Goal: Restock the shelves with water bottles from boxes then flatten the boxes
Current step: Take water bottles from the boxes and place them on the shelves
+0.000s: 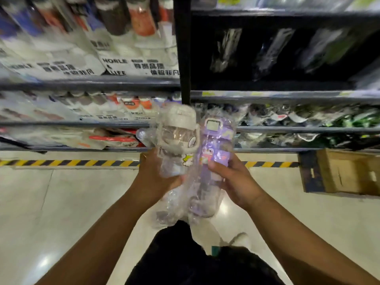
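Head cam shows both hands full: left hand [156, 177] grips a clear plastic-wrapped bottle with a white lid [176, 140], right hand [232, 179] grips a purple wrapped one [216, 149], held before the dark metal shelves [287, 128]. Mid-restock; next probably finding a gap, though it's blurry.

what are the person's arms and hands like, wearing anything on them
The left hand and right hand are bare: no gloves, and no ring, watch or bracelet shows. The left forearm and right forearm are uncovered too, down to the bottom edge of the picture, with no sleeve in view.
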